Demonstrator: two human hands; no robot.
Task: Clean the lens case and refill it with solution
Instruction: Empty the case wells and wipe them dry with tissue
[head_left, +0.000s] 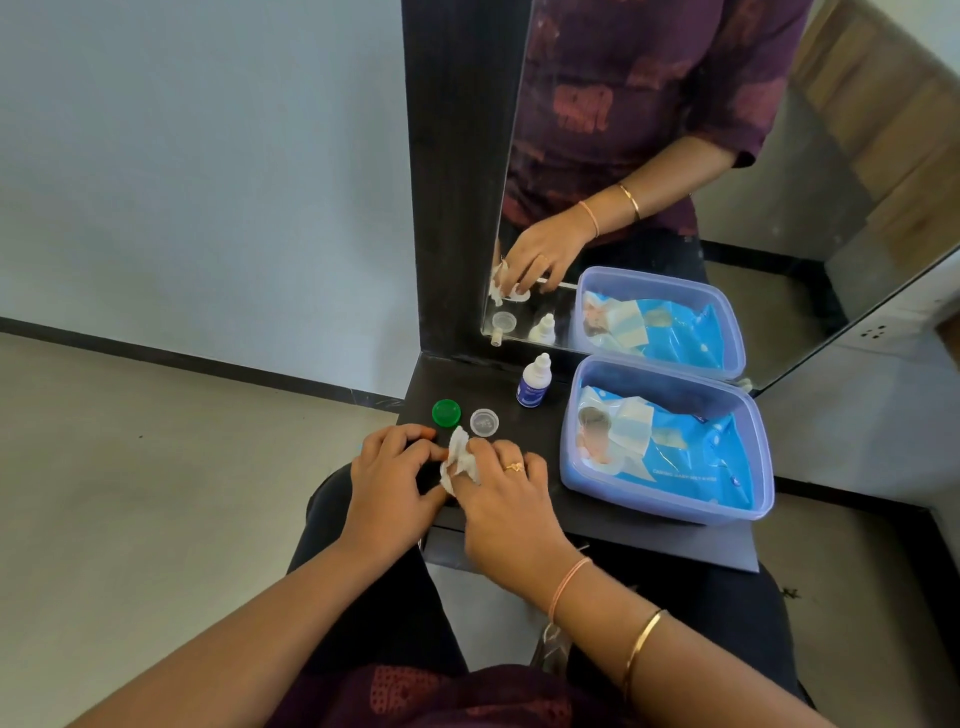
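My right hand (506, 493) pinches a crumpled white tissue (458, 460) over the front left of the dark shelf (597, 535). My left hand (392, 480) sits close against it with curled fingers, holding something that both hands hide. A green cap (446, 413) and a clear cap (484, 421) lie loose just behind the hands. The small white solution bottle (534, 382) stands upright farther back with its cap on.
A blue plastic tub (748, 509) with a blue wet-wipes pack (670, 457) inside fills the right half of the shelf. A mirror (675, 182) in a black frame rises behind the shelf. Pale floor lies to the left; my dark-trousered legs are beneath.
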